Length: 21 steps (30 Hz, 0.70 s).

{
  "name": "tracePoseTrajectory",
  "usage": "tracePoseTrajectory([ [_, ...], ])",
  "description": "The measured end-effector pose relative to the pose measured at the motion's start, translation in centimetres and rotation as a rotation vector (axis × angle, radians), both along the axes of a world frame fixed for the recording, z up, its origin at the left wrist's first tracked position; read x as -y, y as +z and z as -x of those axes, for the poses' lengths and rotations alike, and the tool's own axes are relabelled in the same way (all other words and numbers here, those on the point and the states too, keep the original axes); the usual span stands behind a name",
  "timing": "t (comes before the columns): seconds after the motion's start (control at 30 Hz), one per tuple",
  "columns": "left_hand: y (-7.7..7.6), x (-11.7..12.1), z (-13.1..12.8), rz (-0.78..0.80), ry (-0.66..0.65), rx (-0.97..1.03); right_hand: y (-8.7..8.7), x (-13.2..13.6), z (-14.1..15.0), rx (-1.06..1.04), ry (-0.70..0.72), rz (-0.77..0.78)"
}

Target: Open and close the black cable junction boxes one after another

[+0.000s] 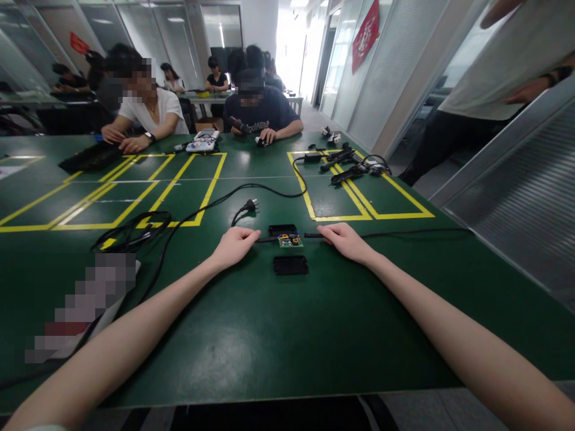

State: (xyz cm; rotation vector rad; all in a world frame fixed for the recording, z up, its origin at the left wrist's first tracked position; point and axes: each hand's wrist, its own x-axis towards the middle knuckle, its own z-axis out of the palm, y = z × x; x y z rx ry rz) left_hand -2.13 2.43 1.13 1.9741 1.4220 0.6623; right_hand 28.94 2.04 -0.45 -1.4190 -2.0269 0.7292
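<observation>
Between my hands a small green circuit board (291, 242) hangs on black cables at both ends. My left hand (237, 245) is closed on the cable left of the board, from which a black two-pin plug (250, 206) appears to trail just behind. On the other side my right hand (345, 239) pinches the right-hand black cable (417, 231), which runs off toward the table's right edge. One black plastic case half (290, 267) lies open on the table nearer to me. Directly behind the board sits the other case half (282, 229), partly covered by it.
Coiled black cable (132, 232) lies at left, above a pixelated flat object (90, 308). Yellow tape (211, 179) marks rectangles on the green table (287, 335). Several black adapters (341, 161) lie far right. Two people work across the table; another person stands at right.
</observation>
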Motion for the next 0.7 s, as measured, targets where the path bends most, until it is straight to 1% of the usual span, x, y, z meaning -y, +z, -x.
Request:
tracePoseTrajectory([
  [0.1,-0.1,-0.1,0.1,0.034,-0.011,0.037,0.2,0.2,0.0,-0.099,0.051,0.062],
  [0.17,-0.1,-0.2,0.2,0.047,-0.026,0.050,0.3,0.3,0.0,-0.124,0.085,0.091],
  [0.57,-0.2,-0.6,0.8,0.152,-0.207,0.142,0.9,0.4,-0.5,-0.125,0.271,0.185],
  [0.7,-0.2,-0.7,0.9,0.154,-0.240,0.139,1.1,0.6,-0.4,-0.113,0.294,0.221],
])
